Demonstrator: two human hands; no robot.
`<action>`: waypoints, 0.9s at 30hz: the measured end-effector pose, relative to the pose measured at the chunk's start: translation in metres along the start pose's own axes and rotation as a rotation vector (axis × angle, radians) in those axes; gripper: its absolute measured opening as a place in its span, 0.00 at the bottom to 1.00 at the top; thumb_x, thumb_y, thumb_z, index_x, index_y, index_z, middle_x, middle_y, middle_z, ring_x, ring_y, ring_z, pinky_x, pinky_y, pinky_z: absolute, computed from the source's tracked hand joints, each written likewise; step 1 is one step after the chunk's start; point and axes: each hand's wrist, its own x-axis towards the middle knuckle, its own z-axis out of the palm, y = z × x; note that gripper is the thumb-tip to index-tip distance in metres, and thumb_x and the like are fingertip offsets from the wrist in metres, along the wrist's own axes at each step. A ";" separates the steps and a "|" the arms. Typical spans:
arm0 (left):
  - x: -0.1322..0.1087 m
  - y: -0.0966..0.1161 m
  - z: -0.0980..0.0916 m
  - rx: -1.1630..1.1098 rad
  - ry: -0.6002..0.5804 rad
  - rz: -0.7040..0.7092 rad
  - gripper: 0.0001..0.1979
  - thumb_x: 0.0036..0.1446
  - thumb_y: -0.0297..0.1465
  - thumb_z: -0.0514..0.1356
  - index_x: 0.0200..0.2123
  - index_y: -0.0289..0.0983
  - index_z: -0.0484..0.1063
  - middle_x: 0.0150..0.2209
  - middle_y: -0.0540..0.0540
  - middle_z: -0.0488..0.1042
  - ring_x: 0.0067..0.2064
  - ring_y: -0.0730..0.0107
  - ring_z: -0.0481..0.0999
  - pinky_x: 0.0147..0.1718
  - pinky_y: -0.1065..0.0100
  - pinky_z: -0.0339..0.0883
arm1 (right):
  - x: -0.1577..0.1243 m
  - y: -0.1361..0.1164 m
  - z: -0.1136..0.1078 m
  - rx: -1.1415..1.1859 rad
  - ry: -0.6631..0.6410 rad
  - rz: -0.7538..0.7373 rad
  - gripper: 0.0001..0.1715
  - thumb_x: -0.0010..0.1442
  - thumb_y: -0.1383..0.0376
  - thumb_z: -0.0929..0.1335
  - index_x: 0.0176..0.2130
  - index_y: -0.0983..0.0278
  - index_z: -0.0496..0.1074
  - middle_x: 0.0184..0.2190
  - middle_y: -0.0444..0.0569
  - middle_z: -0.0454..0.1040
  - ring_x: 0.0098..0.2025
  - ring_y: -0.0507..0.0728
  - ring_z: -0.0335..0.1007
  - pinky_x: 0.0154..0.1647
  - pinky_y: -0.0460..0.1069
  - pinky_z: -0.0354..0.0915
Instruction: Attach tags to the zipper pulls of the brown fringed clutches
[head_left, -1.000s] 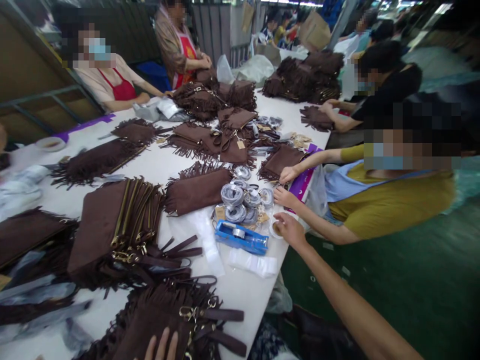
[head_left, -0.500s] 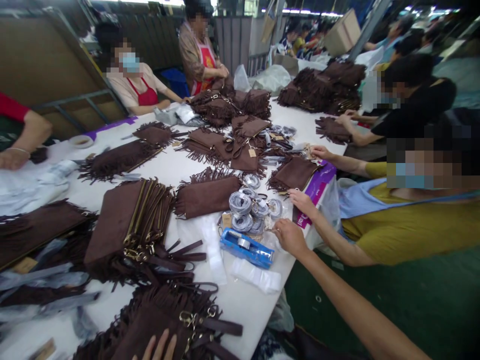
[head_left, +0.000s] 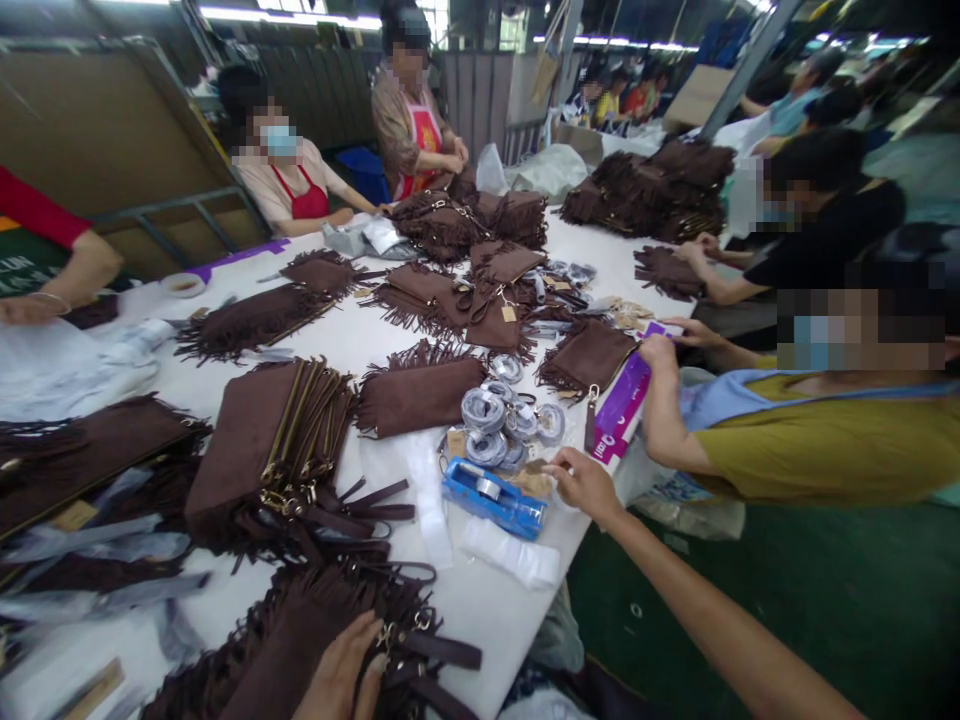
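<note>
At the bottom, my left hand (head_left: pixel 343 668) lies on a dark brown fringed bag (head_left: pixel 289 640), its fingertips beside the gold-coloured metal clasps (head_left: pixel 390 632). Its thumb and fingers are apart. My right hand (head_left: pixel 589 485) reaches to the table's right edge, thumb and fingers pinched on a small tan paper tag (head_left: pixel 535 467). More tan tags (head_left: pixel 531 486) lie just under those fingertips. Directly left of them stands a blue tape dispenser (head_left: pixel 495 500). Behind it sit coiled, plastic-wrapped straps (head_left: pixel 486 412).
A stack of brown zipped bags (head_left: pixel 240 440) stands left of centre. White plastic sleeves (head_left: pixel 510 552) lie before the dispenser. More fringed bags (head_left: pixel 420 395) spread across the table. A co-worker in a mustard top (head_left: pixel 810 430) sits close on the right; other people work around the table.
My left hand has moved up and right over the bag towards its clasps. The tan tags now show beneath my right hand. The neighbouring co-worker's hands have drawn back from the coiled straps.
</note>
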 end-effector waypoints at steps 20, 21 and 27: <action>0.161 0.156 0.011 -1.272 -0.419 -0.256 0.13 0.53 0.37 0.61 0.36 0.32 0.74 0.25 0.50 0.73 0.16 0.80 0.65 0.17 0.76 0.54 | -0.030 -0.109 -0.028 1.205 -0.161 0.469 0.16 0.53 0.60 0.74 0.38 0.65 0.68 0.23 0.41 0.68 0.24 0.46 0.63 0.25 0.40 0.59; 0.152 0.144 0.011 -1.245 -0.388 -0.315 0.14 0.53 0.38 0.60 0.33 0.32 0.74 0.24 0.50 0.73 0.15 0.82 0.63 0.15 0.76 0.51 | -0.030 -0.109 -0.023 1.204 -0.144 0.487 0.17 0.52 0.60 0.74 0.38 0.64 0.68 0.23 0.40 0.68 0.24 0.46 0.63 0.25 0.41 0.60; 0.079 0.079 -0.007 -1.166 -0.333 -0.585 0.16 0.54 0.41 0.59 0.33 0.32 0.73 0.28 0.48 0.76 0.13 0.83 0.62 0.13 0.76 0.47 | -0.040 -0.105 0.033 0.850 -0.201 0.434 0.15 0.55 0.57 0.70 0.37 0.63 0.67 0.21 0.42 0.70 0.22 0.50 0.64 0.23 0.44 0.60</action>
